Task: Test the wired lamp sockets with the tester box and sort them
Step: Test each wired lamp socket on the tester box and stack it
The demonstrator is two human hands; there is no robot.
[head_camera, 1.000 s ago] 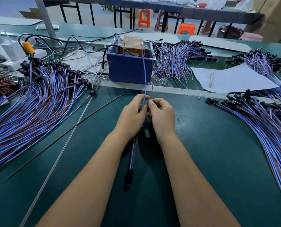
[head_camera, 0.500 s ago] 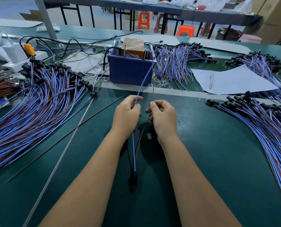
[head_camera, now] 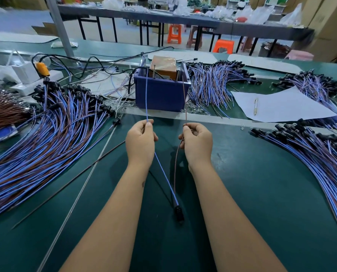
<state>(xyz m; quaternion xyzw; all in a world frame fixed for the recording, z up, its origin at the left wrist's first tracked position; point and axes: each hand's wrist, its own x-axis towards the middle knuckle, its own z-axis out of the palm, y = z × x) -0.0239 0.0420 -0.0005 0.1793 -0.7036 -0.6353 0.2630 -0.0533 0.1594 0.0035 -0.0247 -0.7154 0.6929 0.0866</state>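
My left hand pinches the blue wire of one lamp socket, and my right hand pinches its brown wire. Both wires run up to the tester box, a brown block inside a blue bin. Below my hands the two wires meet at the black socket, which lies on the green table between my forearms. Whether the wire tips touch the tester's contacts is too small to tell.
A big fan of blue and brown wired sockets covers the left of the table, another pile the right, and a third lies behind the bin. A white sheet with a pen sits back right. Two thin rods lie left of my arm.
My hands have moved apart, splitting the blue and brown wires. The wire ends now reach up to the tester box, and the socket has slid slightly right.
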